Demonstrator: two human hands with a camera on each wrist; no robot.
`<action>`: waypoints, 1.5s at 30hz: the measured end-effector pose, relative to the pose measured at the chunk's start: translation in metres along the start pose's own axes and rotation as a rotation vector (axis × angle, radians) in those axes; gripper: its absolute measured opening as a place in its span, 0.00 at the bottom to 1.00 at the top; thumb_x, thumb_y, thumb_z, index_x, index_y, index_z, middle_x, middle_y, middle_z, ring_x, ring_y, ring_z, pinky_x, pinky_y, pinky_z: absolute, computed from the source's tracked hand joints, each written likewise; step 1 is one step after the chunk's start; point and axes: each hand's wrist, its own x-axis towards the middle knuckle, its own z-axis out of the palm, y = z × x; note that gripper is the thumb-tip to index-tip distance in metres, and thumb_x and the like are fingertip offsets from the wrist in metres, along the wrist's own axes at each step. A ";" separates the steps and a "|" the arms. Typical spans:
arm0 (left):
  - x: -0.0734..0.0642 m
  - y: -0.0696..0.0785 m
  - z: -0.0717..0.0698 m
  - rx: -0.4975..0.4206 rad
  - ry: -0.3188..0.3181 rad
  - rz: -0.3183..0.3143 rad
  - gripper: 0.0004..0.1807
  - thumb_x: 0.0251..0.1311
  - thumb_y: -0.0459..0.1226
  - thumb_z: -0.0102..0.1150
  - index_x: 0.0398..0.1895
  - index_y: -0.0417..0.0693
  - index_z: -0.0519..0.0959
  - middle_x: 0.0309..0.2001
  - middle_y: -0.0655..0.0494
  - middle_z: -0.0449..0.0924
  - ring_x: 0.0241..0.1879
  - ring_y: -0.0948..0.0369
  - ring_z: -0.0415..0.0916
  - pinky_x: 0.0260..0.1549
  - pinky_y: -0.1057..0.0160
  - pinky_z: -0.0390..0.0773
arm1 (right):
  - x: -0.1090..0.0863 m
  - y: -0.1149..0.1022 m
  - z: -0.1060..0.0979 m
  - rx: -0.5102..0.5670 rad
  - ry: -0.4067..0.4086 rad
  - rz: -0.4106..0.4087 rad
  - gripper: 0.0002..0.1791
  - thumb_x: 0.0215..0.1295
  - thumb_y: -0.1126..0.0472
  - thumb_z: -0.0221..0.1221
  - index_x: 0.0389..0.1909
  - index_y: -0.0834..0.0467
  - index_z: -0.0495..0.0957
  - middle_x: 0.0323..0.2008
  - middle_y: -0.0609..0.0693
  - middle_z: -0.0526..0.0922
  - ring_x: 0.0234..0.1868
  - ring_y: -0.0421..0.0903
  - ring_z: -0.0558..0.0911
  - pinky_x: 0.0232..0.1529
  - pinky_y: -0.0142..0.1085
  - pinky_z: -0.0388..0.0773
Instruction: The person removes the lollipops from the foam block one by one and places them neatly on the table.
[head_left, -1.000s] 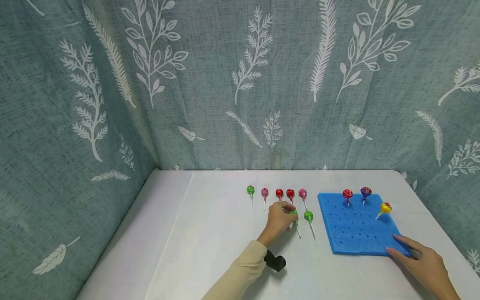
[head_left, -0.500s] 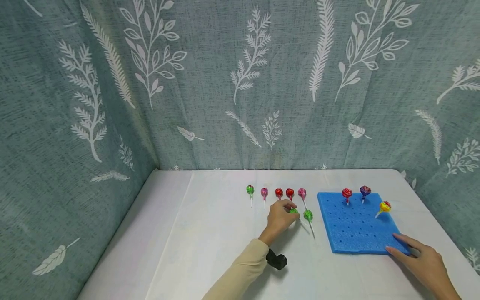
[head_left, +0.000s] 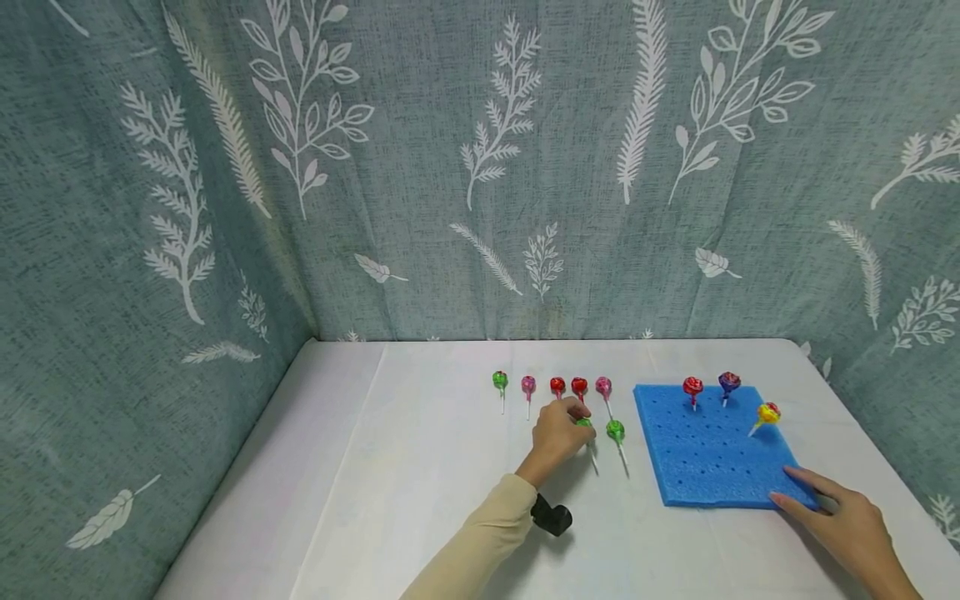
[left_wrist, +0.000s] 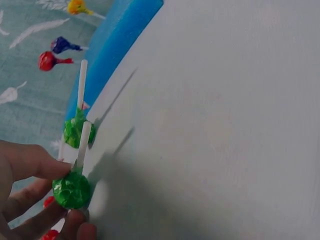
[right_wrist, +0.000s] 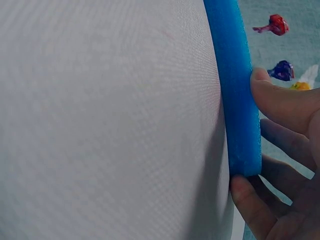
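Note:
My left hand (head_left: 558,435) pinches a green lollipop (left_wrist: 72,191) by its wrapped head, thumb on one side and fingers on the other. Its white stick (left_wrist: 84,142) points away from the palm. Just right of it lies another green lollipop (head_left: 616,431). Behind the hand are two red lollipops (head_left: 557,386), their sticks partly hidden. My right hand (head_left: 851,525) holds the near right corner of a blue foam board (head_left: 697,475), its thumb (right_wrist: 280,97) against the board and other fingers around the corner.
Standing in the board's holes are a red lollipop (head_left: 693,387), a purple one (head_left: 729,382) and a tilted yellow one (head_left: 768,413). Along the back of the white table (head_left: 420,500) lie a green lollipop (head_left: 500,380) and two pink ones (head_left: 528,385). A patterned curtain (head_left: 420,208) hangs behind.
The held lollipop's stick swung right, mostly out of sight behind the fingers, then came back left. My left hand shifted slightly left. My right hand and the board stayed in place.

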 end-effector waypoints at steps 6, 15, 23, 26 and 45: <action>0.001 -0.001 -0.001 -0.019 -0.025 -0.024 0.06 0.46 0.33 0.69 0.28 0.47 0.82 0.29 0.57 0.79 0.26 0.66 0.70 0.25 0.64 0.68 | 0.001 0.000 0.001 -0.010 0.008 0.019 0.48 0.56 0.33 0.58 0.62 0.70 0.64 0.59 0.78 0.59 0.58 0.77 0.60 0.50 0.67 0.63; 0.001 -0.002 -0.001 -0.048 -0.045 -0.022 0.06 0.46 0.32 0.69 0.30 0.46 0.84 0.29 0.57 0.80 0.26 0.66 0.71 0.25 0.65 0.70 | 0.005 0.006 0.005 0.001 0.019 0.030 0.50 0.54 0.30 0.57 0.63 0.69 0.64 0.59 0.78 0.60 0.57 0.77 0.61 0.49 0.66 0.65; 0.001 -0.004 0.001 -0.060 -0.033 -0.011 0.07 0.46 0.31 0.70 0.31 0.45 0.84 0.31 0.57 0.80 0.27 0.66 0.71 0.26 0.66 0.71 | 0.006 0.005 0.006 0.009 0.021 0.039 0.51 0.54 0.30 0.58 0.63 0.69 0.64 0.60 0.78 0.60 0.58 0.77 0.60 0.50 0.65 0.65; 0.001 -0.004 0.000 -0.048 -0.018 -0.001 0.08 0.45 0.31 0.70 0.31 0.46 0.83 0.31 0.56 0.80 0.29 0.65 0.73 0.26 0.65 0.71 | 0.005 0.005 0.005 0.015 0.016 0.039 0.51 0.54 0.30 0.57 0.63 0.69 0.64 0.60 0.78 0.59 0.58 0.77 0.59 0.50 0.66 0.64; 0.001 0.015 -0.008 -0.167 0.009 0.053 0.10 0.50 0.33 0.67 0.37 0.42 0.83 0.39 0.48 0.79 0.26 0.67 0.71 0.24 0.68 0.72 | 0.007 0.007 0.009 0.015 -0.025 0.085 0.54 0.52 0.28 0.57 0.65 0.69 0.61 0.61 0.77 0.58 0.60 0.77 0.58 0.51 0.66 0.63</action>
